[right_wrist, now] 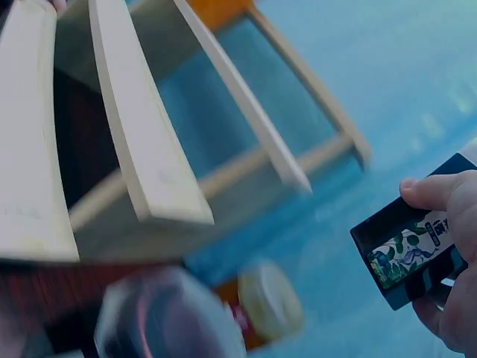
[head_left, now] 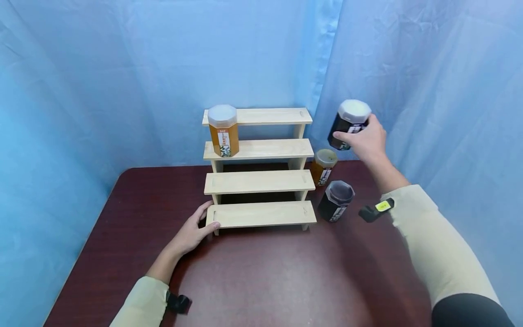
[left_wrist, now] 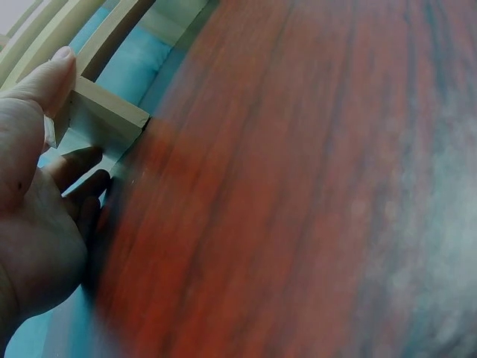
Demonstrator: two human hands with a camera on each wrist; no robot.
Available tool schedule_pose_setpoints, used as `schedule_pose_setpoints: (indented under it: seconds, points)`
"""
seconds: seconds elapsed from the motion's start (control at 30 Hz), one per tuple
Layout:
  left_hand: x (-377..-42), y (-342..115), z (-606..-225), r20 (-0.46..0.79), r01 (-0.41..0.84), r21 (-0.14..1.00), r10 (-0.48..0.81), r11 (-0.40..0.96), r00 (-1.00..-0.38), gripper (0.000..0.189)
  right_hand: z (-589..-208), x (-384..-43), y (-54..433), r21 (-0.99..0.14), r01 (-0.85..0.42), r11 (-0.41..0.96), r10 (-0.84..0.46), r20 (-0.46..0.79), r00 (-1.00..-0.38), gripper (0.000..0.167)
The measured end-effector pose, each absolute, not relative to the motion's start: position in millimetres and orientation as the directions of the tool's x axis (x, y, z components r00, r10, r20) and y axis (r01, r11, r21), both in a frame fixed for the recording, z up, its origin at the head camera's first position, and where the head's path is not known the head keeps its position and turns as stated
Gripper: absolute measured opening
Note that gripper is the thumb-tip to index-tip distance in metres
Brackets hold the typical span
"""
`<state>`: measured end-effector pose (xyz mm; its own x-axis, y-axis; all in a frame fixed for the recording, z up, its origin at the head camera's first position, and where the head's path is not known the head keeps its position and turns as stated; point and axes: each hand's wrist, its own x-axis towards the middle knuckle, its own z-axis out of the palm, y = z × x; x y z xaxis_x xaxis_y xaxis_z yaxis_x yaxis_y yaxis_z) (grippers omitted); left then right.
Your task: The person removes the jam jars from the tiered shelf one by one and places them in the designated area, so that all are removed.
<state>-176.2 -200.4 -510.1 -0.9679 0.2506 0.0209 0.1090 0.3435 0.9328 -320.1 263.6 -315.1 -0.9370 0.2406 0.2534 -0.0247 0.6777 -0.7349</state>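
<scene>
My right hand [head_left: 369, 138] grips a dark jar [head_left: 341, 128] with a white lid and holds it tilted in the air, right of the wooden step rack [head_left: 261, 181]. In the right wrist view, thumb and fingers clasp the dark jar [right_wrist: 406, 250] around its printed label. My left hand [head_left: 194, 231] holds the left end of the rack's lowest step, its thumb on the front corner. In the left wrist view the fingers lie beside the rack's side panel [left_wrist: 104, 123]. An amber jar [head_left: 224, 136] with a white lid stands at the left of the second step from the top.
Beside the rack's right side, another amber jar [head_left: 325, 170] and another dark jar [head_left: 336, 202] stand on the dark red wooden table [head_left: 261, 277]. Light blue curtains [head_left: 163, 81] hang behind the table and along its sides.
</scene>
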Motion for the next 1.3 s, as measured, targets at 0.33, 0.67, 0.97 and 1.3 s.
schedule_pose_setpoints:
  seconds: [0.33, 0.67, 0.97, 1.3]
  points:
    - [-173, -201, -509, 0.012, 0.097, 0.938, 0.246, 0.334, -0.969, 0.080, -361, -329, 340, -0.722, -0.001, 0.692, 0.224, 0.217, -0.950, 0.098]
    - [-173, -201, -508, 0.002, 0.083, 0.938, 0.235, 0.337, -0.972, 0.080, -413, -337, 363, -0.713, 0.036, 0.700, 0.209, 0.156, -0.966, 0.099]
    - [-173, -199, -509, -0.006, 0.077, 0.940, 0.240, 0.333, -0.971, 0.080, -443, -341, 367, -0.719, 0.087, 0.689, 0.233, 0.106, -0.967, 0.097]
    - [-173, -201, -511, 0.003, 0.083, 0.937, 0.231, 0.338, -0.973, 0.079, -462, -342, 370, -0.704, 0.101, 0.703, 0.224, 0.085, -0.971, 0.097]
